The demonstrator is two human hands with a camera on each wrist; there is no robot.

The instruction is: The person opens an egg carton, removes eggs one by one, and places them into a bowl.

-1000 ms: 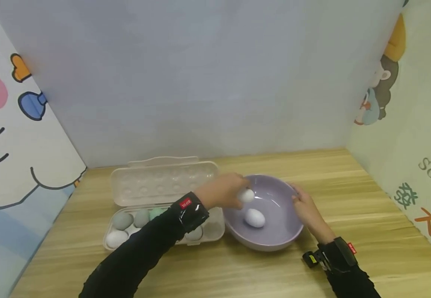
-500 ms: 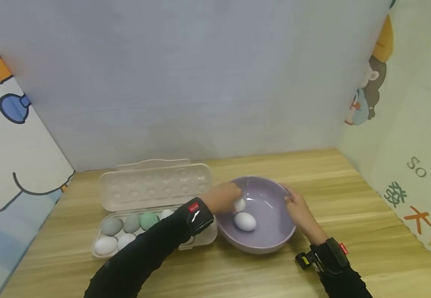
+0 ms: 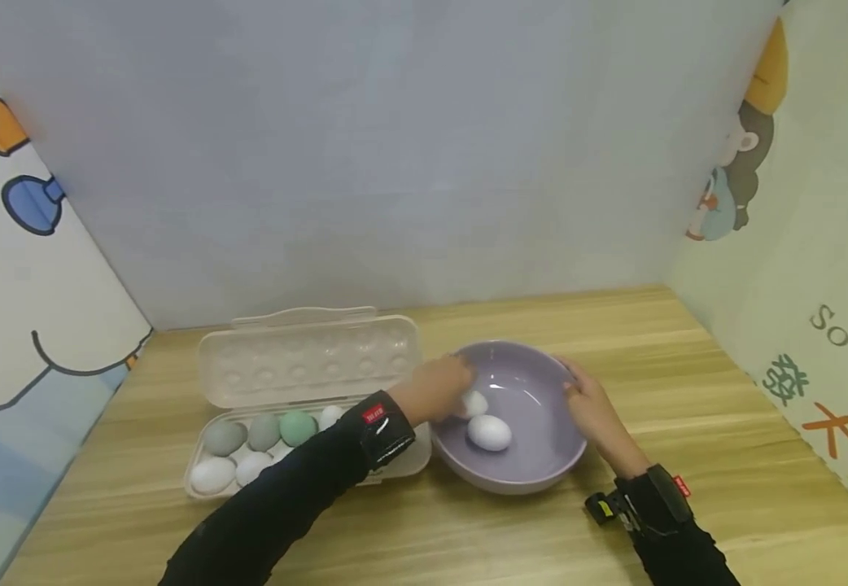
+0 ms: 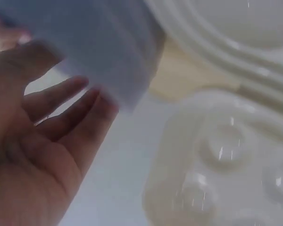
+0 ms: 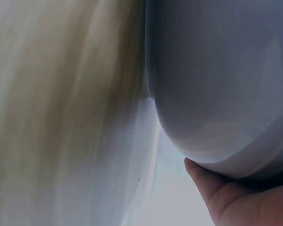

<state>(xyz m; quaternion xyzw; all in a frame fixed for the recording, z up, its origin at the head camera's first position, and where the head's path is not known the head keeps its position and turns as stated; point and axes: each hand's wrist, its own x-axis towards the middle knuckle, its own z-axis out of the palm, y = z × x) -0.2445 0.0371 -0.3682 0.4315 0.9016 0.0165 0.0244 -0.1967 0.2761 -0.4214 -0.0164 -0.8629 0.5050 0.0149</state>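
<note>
My left hand (image 3: 434,389) reaches over the left side of the lilac bowl (image 3: 541,423). Its fingers (image 4: 87,127) look loosely extended in the left wrist view, with gaps between them and no egg seen against the palm. Right beside those fingertips, a white egg (image 3: 476,404) lies in the bowl, partly covered by the hand. Another white egg (image 3: 490,433) rests close to it on the bowl's inside. On the opposite side, my right hand (image 3: 595,407) grips the bowl's rim, the thumb inside; one digit (image 5: 205,181) presses the outer wall in the right wrist view.
Left of the bowl stands an open egg carton (image 3: 418,460), its lid (image 3: 310,362) tipped back. Grey eggs (image 3: 225,438), a green egg (image 3: 297,427) and several white eggs (image 3: 213,475) sit in it, some behind the left sleeve. A pale wall (image 3: 395,163) rises at the back.
My left hand has lowered from above the bowl with an egg, which now lies next to the other one. The right hand keeps its grip on the rim. The head view has shifted slightly.
</note>
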